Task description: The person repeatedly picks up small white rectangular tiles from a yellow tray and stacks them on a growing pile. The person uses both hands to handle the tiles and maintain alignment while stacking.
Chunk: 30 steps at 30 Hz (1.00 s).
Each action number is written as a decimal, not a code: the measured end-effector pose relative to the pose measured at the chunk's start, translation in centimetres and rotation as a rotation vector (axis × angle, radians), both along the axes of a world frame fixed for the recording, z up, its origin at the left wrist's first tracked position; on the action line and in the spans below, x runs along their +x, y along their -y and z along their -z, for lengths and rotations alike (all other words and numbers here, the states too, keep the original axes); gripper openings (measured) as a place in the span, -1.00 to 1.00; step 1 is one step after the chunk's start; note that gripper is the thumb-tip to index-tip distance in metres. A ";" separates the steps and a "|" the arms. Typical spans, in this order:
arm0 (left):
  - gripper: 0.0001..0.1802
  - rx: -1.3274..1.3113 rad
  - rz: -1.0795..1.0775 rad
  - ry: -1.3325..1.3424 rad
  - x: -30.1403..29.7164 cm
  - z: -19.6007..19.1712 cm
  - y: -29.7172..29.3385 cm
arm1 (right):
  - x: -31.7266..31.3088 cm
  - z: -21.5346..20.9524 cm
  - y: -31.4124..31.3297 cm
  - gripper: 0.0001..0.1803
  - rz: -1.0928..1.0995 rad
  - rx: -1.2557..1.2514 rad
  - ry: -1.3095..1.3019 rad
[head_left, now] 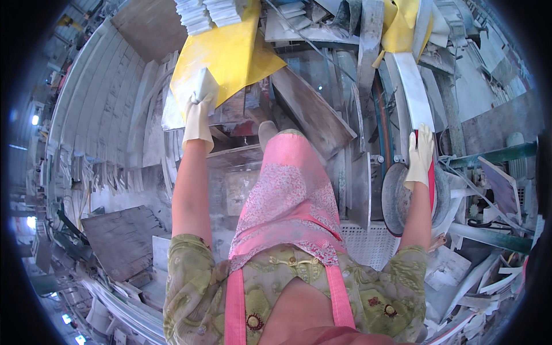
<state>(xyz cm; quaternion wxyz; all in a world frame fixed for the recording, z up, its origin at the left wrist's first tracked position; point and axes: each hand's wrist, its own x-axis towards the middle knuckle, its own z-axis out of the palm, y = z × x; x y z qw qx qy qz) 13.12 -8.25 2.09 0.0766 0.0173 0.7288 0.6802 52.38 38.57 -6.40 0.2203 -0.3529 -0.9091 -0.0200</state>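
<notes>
My left hand (198, 112), in a cream rubber glove, is closed around a small pale stone piece (204, 83) over the yellow sheet (230, 54). At the far end of that sheet stand stacks of thin white stone strips (210, 12). My right hand (421, 150), gloved the same way, lies with fingers stretched forward at the near end of a long white slab (412, 86) on a narrow rail. Beneath that wrist is a round grey wheel-like disc (397, 198), with a red strip (432, 187) along it. The underside of the right palm is hidden.
Brown boards (313, 109) lean in front of my pink apron. Long grey planks (98, 86) line the left side. A perforated white panel (368, 244) sits beside the disc, and a green bar (494, 155) crosses at the right. Broken slabs (454, 267) lie at the lower right.
</notes>
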 end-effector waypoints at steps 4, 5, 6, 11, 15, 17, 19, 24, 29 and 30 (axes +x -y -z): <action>-0.40 -0.188 -0.034 -0.109 -2.2 1.4 0.5 | -0.7 0.4 1.4 -0.48 0.074 0.080 0.017; -0.37 -0.237 -0.058 -0.128 -2.4 2.2 0.5 | -0.8 0.2 1.6 -0.48 0.050 0.137 -0.037; -0.34 -0.282 -0.072 -0.172 -2.5 3.0 0.7 | -0.8 0.0 1.8 -0.49 0.085 0.115 0.040; -0.47 -0.267 -0.117 -0.269 -5.2 6.3 1.0 | -1.1 -0.6 1.7 -0.49 0.068 0.196 0.109; -0.29 -0.397 -0.129 -0.225 -6.3 7.4 1.3 | -1.6 0.3 1.1 -0.46 0.121 0.115 0.078; -0.38 -0.418 -0.152 -0.260 -5.8 7.1 1.2 | -1.8 0.8 0.9 -0.45 0.172 0.091 0.104; -0.41 -0.465 -0.171 -0.225 -4.8 6.2 0.9 | -1.9 1.2 1.1 -0.43 0.171 0.157 0.101; -0.36 -0.578 -0.195 -0.224 -2.7 3.8 0.3 | -1.8 0.8 3.2 -0.36 0.186 0.183 0.211; -0.41 -0.561 -0.185 -0.211 -2.7 3.7 0.3 | -2.3 0.0 4.3 -0.33 0.099 0.253 0.296; -0.41 -0.561 -0.177 -0.208 -2.9 3.9 0.3 | -2.5 0.1 4.2 -0.33 0.126 0.206 0.323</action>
